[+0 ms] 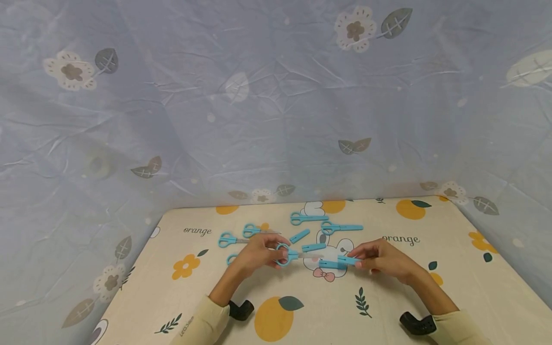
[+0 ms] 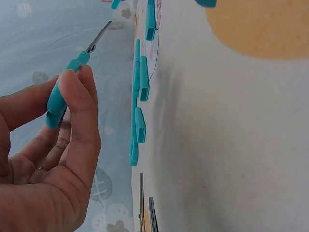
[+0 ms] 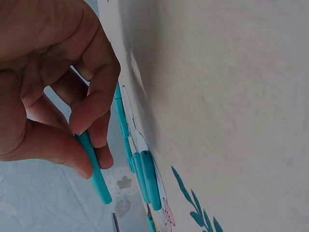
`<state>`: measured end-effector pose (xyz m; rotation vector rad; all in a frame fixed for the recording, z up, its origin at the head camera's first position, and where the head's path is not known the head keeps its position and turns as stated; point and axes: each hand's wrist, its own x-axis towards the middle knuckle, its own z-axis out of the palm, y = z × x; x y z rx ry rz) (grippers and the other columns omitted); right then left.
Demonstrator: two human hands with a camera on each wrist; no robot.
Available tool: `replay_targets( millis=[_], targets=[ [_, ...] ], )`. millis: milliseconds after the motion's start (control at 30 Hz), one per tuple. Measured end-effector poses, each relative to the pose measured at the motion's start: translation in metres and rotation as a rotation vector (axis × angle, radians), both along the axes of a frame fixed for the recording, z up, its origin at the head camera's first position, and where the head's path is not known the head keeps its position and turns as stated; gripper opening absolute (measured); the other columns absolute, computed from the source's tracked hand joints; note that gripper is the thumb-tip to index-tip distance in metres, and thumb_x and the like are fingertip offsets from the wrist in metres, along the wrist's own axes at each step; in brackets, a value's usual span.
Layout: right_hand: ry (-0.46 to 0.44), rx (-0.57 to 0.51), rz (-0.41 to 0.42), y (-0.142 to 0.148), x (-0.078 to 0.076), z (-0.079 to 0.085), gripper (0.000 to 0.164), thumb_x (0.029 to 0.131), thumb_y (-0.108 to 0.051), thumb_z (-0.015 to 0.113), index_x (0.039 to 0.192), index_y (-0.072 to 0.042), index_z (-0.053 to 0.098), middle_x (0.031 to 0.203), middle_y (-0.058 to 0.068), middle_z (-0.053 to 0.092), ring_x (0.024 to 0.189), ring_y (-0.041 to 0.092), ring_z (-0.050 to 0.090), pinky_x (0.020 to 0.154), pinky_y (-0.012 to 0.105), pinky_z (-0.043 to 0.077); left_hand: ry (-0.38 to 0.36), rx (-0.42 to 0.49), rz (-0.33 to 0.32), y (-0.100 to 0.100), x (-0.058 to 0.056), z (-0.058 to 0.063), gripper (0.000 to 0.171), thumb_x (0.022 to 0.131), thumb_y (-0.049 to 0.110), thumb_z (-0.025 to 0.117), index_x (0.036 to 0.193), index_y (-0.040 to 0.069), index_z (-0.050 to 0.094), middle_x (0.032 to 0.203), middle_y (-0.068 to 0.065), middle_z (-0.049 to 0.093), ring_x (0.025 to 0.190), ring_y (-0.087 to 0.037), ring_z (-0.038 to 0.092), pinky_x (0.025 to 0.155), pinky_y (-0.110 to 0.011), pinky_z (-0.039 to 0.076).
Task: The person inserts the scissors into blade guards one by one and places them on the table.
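Note:
My left hand grips a pair of blue-handled scissors by the finger loops. Their bare metal blades point right, raised off the table in the left wrist view. Between the thumb and fingers of my right hand, a blue blade cover is pinched. In the right wrist view a blade tip shows just apart from the cover's free end. Loose blue covers lie on the table between the hands: one near the bow, another behind the blades and a third farther back.
Two covered scissors, a left pair and a right pair, lie toward the back. Uncovered scissors rest left of my left hand, with more behind it and a partly hidden handle. A patterned cloth wall surrounds the table.

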<state>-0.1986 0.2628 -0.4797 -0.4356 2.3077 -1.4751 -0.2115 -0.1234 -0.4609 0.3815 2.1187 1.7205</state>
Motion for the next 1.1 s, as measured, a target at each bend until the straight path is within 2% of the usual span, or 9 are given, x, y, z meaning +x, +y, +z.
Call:
replay_targets(
  millis=[200, 500, 867, 1100],
  targets=[
    [-0.054, -0.050, 0.005, -0.001, 0.001, 0.002, 0.036, 0.096, -0.013, 0.080, 0.127, 0.003, 0.075, 0.095, 0.005, 0.067, 0.079, 0.015, 0.058, 0.061, 0.026, 0.053, -0.023, 0.017, -0.002, 0.003, 0.001, -0.001, 0.037, 0.098, 0.007, 0.075, 0.130, -0.010, 0.068, 0.093, -0.007, 0.075, 0.082, -0.017, 0.076, 0.068, -0.029, 0.066],
    [-0.097, -0.110, 0.034, -0.002, 0.003, 0.004, 0.038, 0.097, -0.013, 0.078, 0.131, 0.004, 0.073, 0.092, 0.003, 0.066, 0.078, 0.015, 0.059, 0.061, 0.025, 0.055, -0.059, 0.091, -0.018, 0.007, 0.003, -0.001, 0.040, 0.099, 0.006, 0.074, 0.134, -0.013, 0.065, 0.091, -0.004, 0.075, 0.082, -0.014, 0.076, 0.068, -0.026, 0.064],
    [-0.119, -0.110, 0.018, -0.005, 0.001, 0.008, 0.037, 0.097, -0.013, 0.077, 0.131, 0.003, 0.073, 0.092, 0.002, 0.065, 0.080, 0.017, 0.059, 0.060, 0.025, 0.054, -0.064, 0.102, -0.014, 0.013, 0.004, 0.002, 0.038, 0.102, 0.009, 0.072, 0.135, -0.010, 0.065, 0.095, -0.001, 0.076, 0.084, -0.013, 0.076, 0.069, -0.023, 0.064],
    [-0.126, -0.121, 0.023, -0.008, 0.003, 0.009, 0.038, 0.098, -0.012, 0.077, 0.132, 0.003, 0.073, 0.092, 0.002, 0.065, 0.081, 0.017, 0.059, 0.061, 0.025, 0.055, -0.074, 0.116, -0.023, 0.015, 0.006, 0.005, 0.042, 0.102, 0.007, 0.072, 0.138, -0.013, 0.062, 0.094, 0.000, 0.076, 0.083, -0.012, 0.076, 0.068, -0.022, 0.063]
  ],
)
